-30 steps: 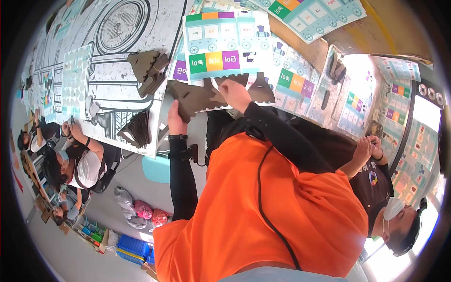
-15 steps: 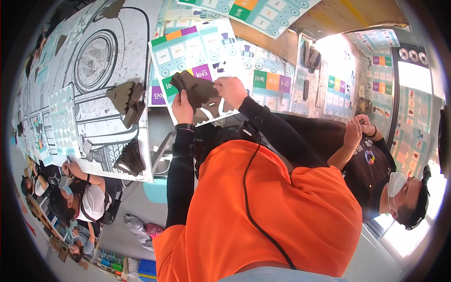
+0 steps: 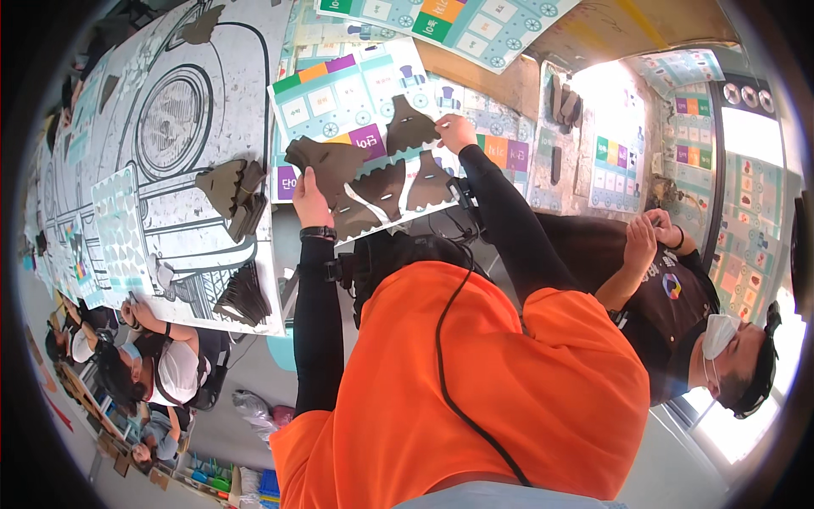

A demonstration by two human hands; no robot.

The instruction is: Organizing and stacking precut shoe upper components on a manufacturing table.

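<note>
The upper brown piece [image 3: 413,134] is placed just left of the fingertips of the right hand [image 3: 458,133], and its lower right corner is met by them. Its long axis is pointed away from the body, with the narrow neck at the far end and the scalloped edge nearer. It is set over the printed sheet [image 3: 320,103]; whether it is lifted or laid flat there cannot be told. By the right hand it is reached more closely than by the left hand [image 3: 312,202].

The right grip is narrow, with the corner pinched between thumb and fingers. In the left grip a brown stack [image 3: 326,161] is held at its near left side, with the thumb laid on top.

Below the upper piece, 3 more are spread along the near edge of the sheet: the middle piece [image 3: 377,184], the right piece [image 3: 432,192] and the lower left piece [image 3: 352,222].
</note>
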